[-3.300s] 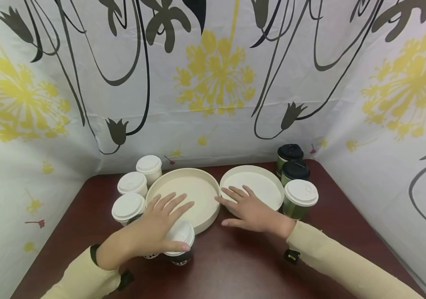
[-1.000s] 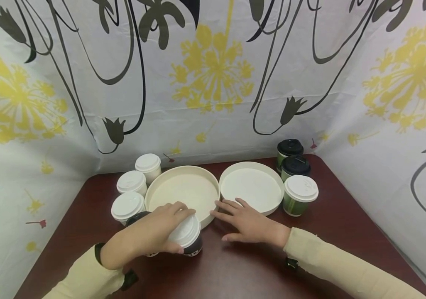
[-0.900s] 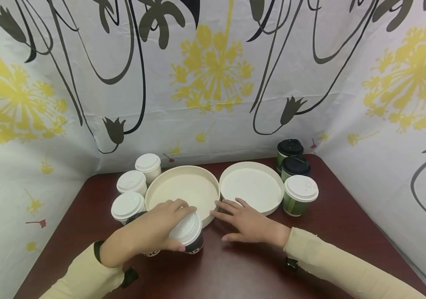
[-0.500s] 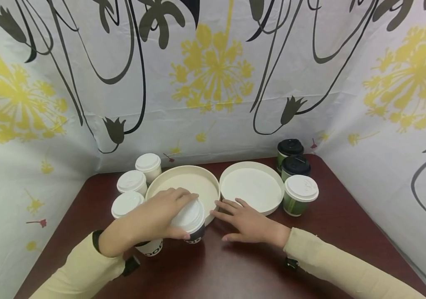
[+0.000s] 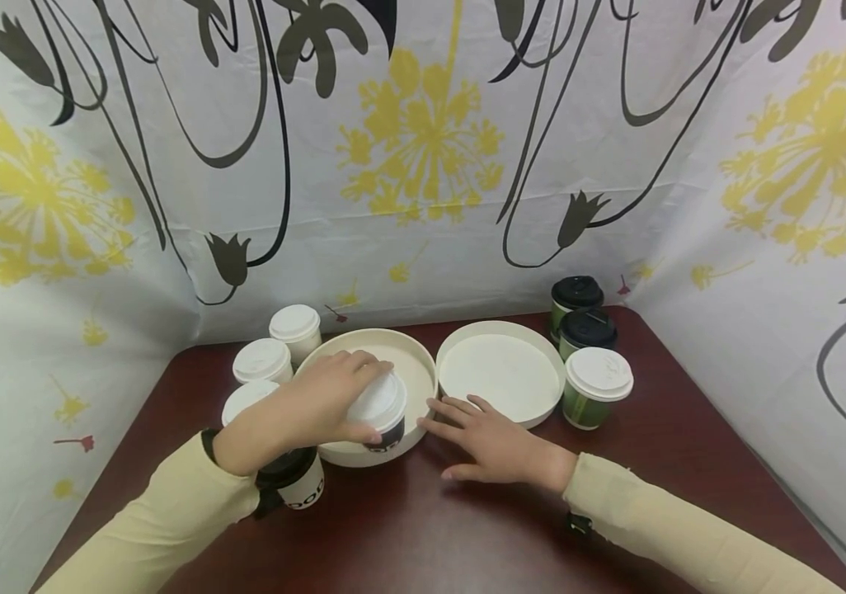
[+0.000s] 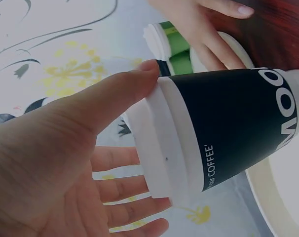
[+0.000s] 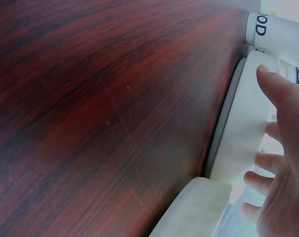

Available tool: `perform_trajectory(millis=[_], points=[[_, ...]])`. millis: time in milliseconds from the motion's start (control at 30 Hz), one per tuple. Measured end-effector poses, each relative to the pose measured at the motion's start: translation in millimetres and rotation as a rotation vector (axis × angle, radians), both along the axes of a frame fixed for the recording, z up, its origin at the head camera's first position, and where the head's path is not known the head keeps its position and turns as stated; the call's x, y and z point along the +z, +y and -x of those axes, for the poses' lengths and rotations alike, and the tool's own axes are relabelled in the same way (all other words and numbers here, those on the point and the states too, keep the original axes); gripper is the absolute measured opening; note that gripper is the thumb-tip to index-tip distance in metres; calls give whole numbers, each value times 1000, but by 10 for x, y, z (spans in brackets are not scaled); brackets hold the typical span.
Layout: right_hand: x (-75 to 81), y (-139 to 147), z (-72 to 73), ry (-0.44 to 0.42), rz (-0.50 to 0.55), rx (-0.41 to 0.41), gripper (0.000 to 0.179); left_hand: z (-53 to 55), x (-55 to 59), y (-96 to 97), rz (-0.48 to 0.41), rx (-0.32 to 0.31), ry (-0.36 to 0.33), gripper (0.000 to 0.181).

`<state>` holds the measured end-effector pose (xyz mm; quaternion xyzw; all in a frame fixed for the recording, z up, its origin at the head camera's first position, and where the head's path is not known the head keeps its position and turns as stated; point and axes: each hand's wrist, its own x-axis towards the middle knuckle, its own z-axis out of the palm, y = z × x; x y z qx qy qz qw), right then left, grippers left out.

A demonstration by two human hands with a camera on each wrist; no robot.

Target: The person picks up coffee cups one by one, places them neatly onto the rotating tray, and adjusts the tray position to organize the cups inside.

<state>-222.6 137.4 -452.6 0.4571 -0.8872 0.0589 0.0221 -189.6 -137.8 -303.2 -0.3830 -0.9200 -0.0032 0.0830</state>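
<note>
My left hand (image 5: pixel 312 404) grips a paper coffee cup (image 6: pixel 233 123) by its white lid, thumb on the near side and fingers round the far side. The cup has a black band with white lettering and overlaps the front part of the left round cream tray (image 5: pixel 352 455) in the head view. My right hand (image 5: pixel 500 441) holds nothing; its fingers are spread beside the front rim of the right round tray (image 5: pixel 500 371). Under my left forearm stands a white cup with a black lid (image 5: pixel 304 487), partly hidden.
Several white-lidded cups (image 5: pixel 262 361) stand left of the trays, one partly behind my left wrist. Right of the trays are a green cup with a white lid (image 5: pixel 596 388) and two black-lidded green cups (image 5: pixel 588 330). A patterned cloth (image 5: pixel 423 272) surrounds the dark red table (image 5: pixel 467 536).
My left hand, earlier spread above the white-lidded cup, has taken hold of it and carried it forward over the left tray. My right hand has drawn back slightly from the right tray, then stayed still.
</note>
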Motion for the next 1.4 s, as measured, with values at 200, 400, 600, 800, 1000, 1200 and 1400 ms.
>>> perform_trajectory(millis=[200, 400, 600, 800, 1000, 1200, 1400], points=[[-7, 3, 0, -24, -16, -17, 79, 142, -9, -27, 3, 34, -40, 84], [-9, 3, 4, -27, -17, -20, 78, 271, -40, -22, 6, 34, -55, 85], [0, 5, 1, -39, -16, -25, 79, 372, -75, 36, 48, 30, -59, 83], [-1, -1, -1, -33, -10, -18, 79, 474, -161, 91, 117, 68, -86, 81], [-13, 5, 8, -10, 3, -6, 79, 542, -236, 129, 108, 89, -187, 78], [-5, 10, 4, -17, 8, -4, 78, 583, -307, 157, 85, 75, -230, 77], [10, 9, -3, -19, 16, 3, 78, 604, -351, 175, 75, 84, -256, 75]])
